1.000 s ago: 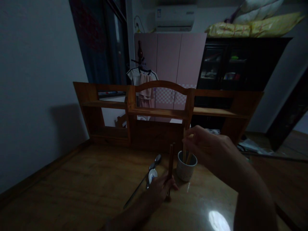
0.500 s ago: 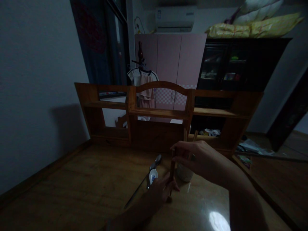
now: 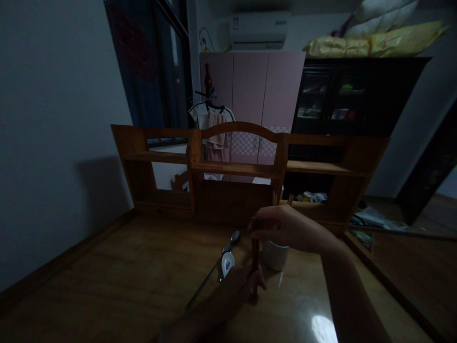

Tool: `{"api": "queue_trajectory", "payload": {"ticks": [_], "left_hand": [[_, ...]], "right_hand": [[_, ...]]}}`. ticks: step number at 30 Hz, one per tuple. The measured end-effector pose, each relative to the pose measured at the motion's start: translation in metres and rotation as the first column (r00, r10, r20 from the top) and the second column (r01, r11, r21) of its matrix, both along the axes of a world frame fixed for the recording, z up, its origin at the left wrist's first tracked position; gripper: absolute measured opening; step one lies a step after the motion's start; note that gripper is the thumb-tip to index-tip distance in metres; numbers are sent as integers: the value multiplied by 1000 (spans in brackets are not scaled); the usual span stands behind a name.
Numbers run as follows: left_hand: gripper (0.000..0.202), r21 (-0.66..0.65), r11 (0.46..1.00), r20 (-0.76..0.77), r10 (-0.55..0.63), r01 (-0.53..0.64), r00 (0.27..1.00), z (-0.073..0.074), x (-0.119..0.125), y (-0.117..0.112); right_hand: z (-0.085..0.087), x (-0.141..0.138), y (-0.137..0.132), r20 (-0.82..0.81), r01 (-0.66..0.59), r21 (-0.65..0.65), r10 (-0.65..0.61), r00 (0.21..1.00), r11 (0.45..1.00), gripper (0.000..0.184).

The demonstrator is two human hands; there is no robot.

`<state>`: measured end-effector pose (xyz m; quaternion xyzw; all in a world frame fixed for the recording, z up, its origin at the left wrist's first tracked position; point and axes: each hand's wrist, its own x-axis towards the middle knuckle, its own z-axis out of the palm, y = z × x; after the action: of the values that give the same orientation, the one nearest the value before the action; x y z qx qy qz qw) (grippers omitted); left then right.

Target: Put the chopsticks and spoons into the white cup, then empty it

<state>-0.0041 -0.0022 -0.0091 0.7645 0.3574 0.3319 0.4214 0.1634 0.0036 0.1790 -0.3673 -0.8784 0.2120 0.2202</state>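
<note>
The room is dim. My left hand (image 3: 238,286) is closed around the lower part of dark wooden chopsticks (image 3: 255,255) that stand upright on the wooden table (image 3: 107,286). My right hand (image 3: 285,227) pinches the top end of the same chopsticks. Just behind, partly hidden by my right hand, stands a white cup (image 3: 275,255) with more chopsticks (image 3: 274,197) poking up out of it. Left of my left hand lie a white spoon with a blue mark (image 3: 227,262) and metal spoons (image 3: 233,239) on long handles.
A wooden shelf unit (image 3: 246,166) stands along the table's far edge. Behind it are a pink wardrobe (image 3: 257,95), a rack with hanging clothes (image 3: 212,119) and a dark glass cabinet (image 3: 339,95). A grey wall is at the left. A light glare (image 3: 323,328) shines on the table.
My right hand left the chopsticks in the cup and moved left and down onto the top of the chopsticks held upright by my left hand.
</note>
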Motion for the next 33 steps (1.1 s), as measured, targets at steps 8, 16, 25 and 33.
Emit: {"api": "queue_trajectory", "payload": {"ticks": [8, 16, 25, 33], "left_hand": [[48, 40, 999, -4, 5, -5, 1000, -3, -2, 3], [39, 56, 998, 76, 6, -10, 997, 8, -6, -7], [31, 133, 980, 237, 115, -150, 965, 16, -7, -7], [32, 170, 968, 255, 136, -183, 957, 11, -6, -6]], "right_hand": [[-13, 0, 10, -10, -7, -79, 6, 1000, 997, 20], [-12, -1, 9, 31, -33, -45, 34, 999, 998, 15], [30, 73, -29, -527, 418, 35, -339, 779, 908, 25], [21, 121, -23, -586, 662, 39, -519, 622, 748, 33]]}}
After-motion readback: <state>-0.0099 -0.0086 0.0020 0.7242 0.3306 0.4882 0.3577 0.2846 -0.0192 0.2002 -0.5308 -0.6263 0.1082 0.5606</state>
